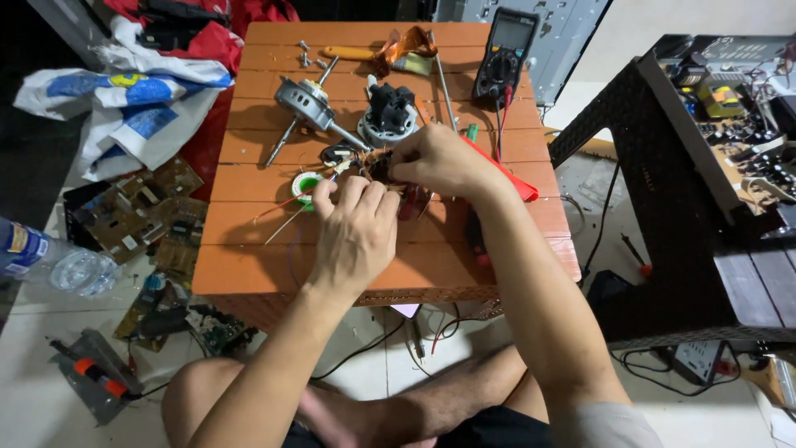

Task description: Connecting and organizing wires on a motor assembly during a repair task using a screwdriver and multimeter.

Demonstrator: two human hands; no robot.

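Head view: coil (383,163) betw. L hand (355,235) & R hand (439,158) grips.

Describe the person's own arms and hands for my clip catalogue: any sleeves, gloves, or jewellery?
Both arms are bare from elbow to wrist. The left hand and right hand wear no gloves, and no rings, watch or bracelet show. A light grey sleeve covers the right upper arm at the frame's bottom edge.

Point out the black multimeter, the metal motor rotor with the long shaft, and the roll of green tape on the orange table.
Black multimeter (506,51): head view, on its dial face.
Metal motor rotor with long shaft (303,99): head view, on its round body.
Roll of green tape (307,184): head view, on its rim.
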